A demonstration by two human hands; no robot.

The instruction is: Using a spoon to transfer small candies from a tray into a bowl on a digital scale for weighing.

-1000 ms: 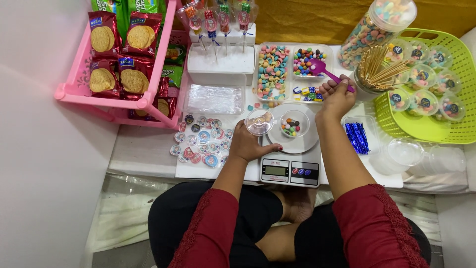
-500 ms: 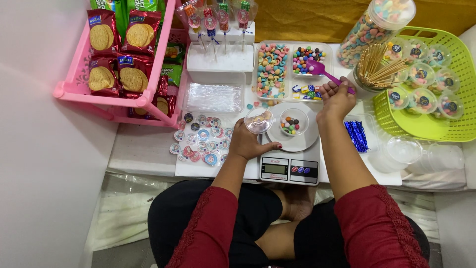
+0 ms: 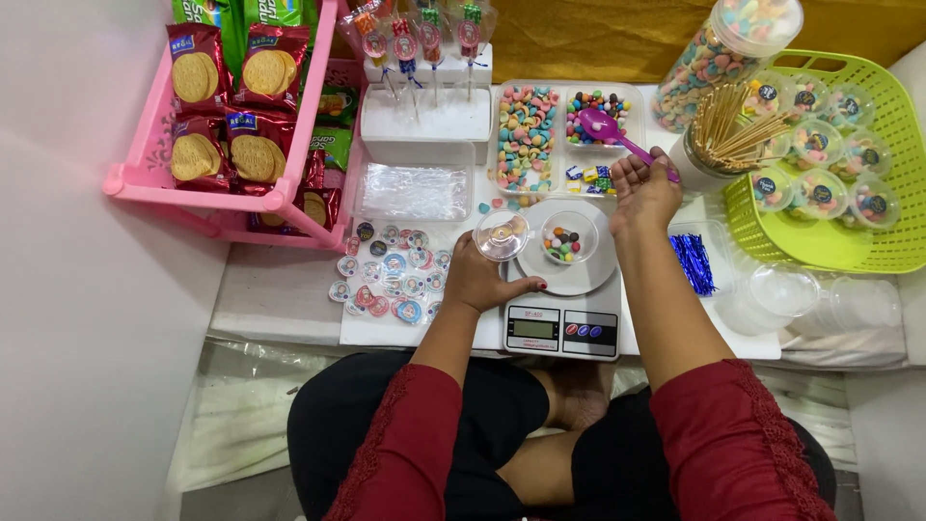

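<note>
right hand (image 3: 644,193) hiding purple scoop (image 3: 612,129) handle

I see the scale (image 3: 562,328) at the table's (image 3: 289,299) near edge, a cup (image 3: 569,237) of sweets on its plate. My left hand (image 3: 482,280) holds a lid (image 3: 503,234) just left of it. Behind lies the sweet tray (image 3: 564,135); my right hand (image 3: 644,193) holds a spoon (image 3: 612,130) over it. The rack (image 3: 231,116) stands far left, the basket (image 3: 830,154) far right, stickers (image 3: 391,285) left of the scale.
</note>
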